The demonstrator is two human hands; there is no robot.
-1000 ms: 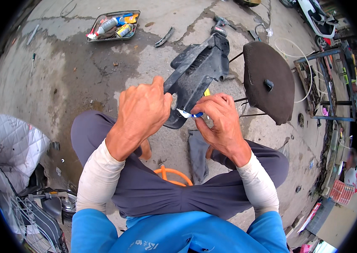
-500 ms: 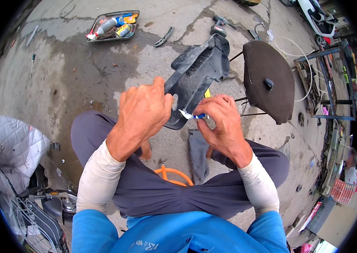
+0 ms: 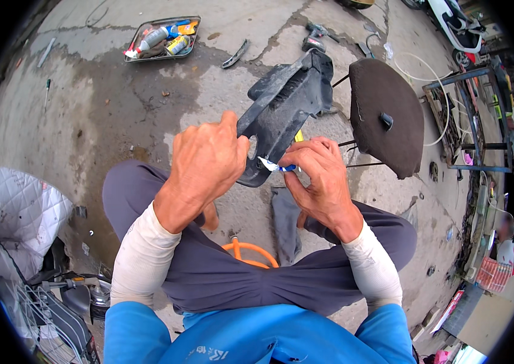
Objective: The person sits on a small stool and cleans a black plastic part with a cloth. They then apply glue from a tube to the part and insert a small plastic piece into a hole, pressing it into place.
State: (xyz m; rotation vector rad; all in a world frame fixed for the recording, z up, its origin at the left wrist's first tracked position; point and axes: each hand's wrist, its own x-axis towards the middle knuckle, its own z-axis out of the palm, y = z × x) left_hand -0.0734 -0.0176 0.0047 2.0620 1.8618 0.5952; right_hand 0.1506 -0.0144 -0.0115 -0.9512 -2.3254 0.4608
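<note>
Panel (image 3: 284, 112), a black moulded plastic part, scuffed and dusty, slants up over the floor (image 3: 117, 121) ahead of the knees. Left hand (image 3: 205, 164) has its grip closed on the near edge, seemingly to steady it. Right hand (image 3: 320, 176) pinches a small white-and-blue tube (image 3: 276, 165) against that edge. Right of it stands a round brown stool (image 3: 384, 121); far left lies a tray (image 3: 163, 39) of bottles.

Our left hand (image 3: 208, 159) curls shut in a grip; our right hand (image 3: 320, 176) pinches closed, both forearms reaching forward.
</note>
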